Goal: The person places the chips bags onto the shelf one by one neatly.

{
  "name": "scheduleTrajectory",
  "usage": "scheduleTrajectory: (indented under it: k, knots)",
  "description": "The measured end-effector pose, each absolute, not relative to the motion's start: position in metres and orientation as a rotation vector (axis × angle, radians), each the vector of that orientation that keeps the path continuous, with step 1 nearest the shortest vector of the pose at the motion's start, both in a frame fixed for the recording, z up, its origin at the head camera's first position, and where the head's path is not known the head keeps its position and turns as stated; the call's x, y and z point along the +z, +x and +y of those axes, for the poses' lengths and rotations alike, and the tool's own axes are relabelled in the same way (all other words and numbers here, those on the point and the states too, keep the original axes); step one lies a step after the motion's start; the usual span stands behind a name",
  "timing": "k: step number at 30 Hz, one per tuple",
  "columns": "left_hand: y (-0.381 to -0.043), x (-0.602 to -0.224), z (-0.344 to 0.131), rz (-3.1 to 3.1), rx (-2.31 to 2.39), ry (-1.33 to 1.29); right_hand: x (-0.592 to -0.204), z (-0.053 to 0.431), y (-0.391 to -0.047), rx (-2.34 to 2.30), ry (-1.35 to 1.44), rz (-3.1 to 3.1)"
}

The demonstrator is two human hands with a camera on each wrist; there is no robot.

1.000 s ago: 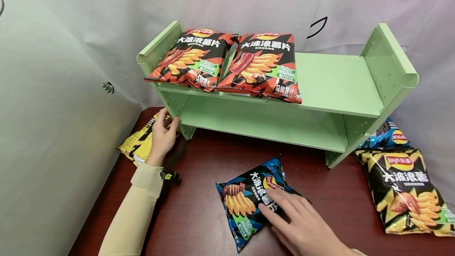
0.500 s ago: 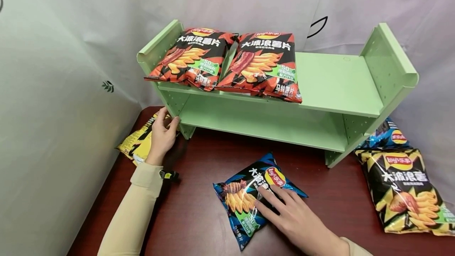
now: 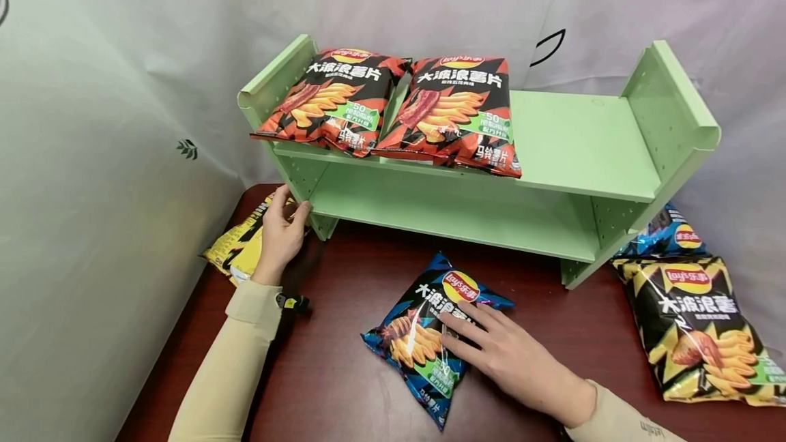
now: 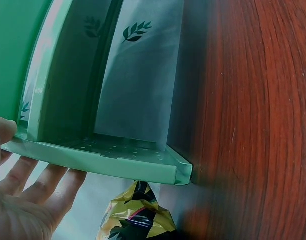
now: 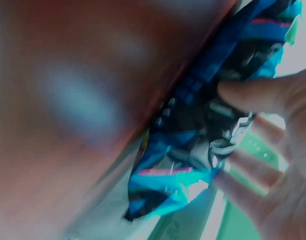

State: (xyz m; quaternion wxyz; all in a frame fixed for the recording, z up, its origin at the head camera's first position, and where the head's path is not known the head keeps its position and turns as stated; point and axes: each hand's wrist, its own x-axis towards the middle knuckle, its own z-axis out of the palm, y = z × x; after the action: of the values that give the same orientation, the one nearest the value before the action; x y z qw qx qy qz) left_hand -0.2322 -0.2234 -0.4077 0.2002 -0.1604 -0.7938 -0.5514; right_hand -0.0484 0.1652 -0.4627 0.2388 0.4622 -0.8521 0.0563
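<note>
My left hand (image 3: 282, 237) grips the left side panel of the green shelf (image 3: 460, 210), near its lower board. In the left wrist view the thumb and the fingers lie on opposite sides of the panel edge (image 4: 103, 165). A blue-and-black bag of potato chips (image 3: 424, 343) lies face up on the table, turned at an angle. My right hand (image 3: 512, 363) rests on its right half with fairly straight fingers. The right wrist view shows the thumb and fingertips against the same chip bag (image 5: 193, 135), spread apart.
Two red chip bags (image 3: 338, 101) stand on the left part of the top shelf. Beside the left hand lies a yellow chip bag (image 3: 245, 244). A yellow-and-black bag (image 3: 706, 333) and a blue bag (image 3: 669, 234) lie right of the shelf on the dark red table (image 3: 331, 360).
The blue chip bag has turned counterclockwise under my right hand and shifted slightly left. The right hand has moved a little up with it. My left hand has stayed on the shelf panel.
</note>
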Motion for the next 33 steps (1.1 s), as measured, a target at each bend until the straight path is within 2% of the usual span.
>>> scheduleTrajectory:
  k: [13,21,27,33]
  knots:
    - [-0.233,-0.409,-0.223,-2.202,-1.545,-0.455,-0.462,0.177,-0.086,0.244,1.503,-2.295]
    - [-0.233,-0.409,-0.223,-2.201,-1.548,-0.457,-0.458,0.178,-0.096,0.207,1.552,-2.338]
    - [-0.233,-0.408,-0.223,-2.212,-1.536,-0.444,-0.453,0.171,-0.086,0.254,1.493,-2.333]
    - [-0.234,-0.410,-0.223,-2.217,-1.529,-0.434,-0.441,0.140,-0.053,0.231,1.311,-2.320]
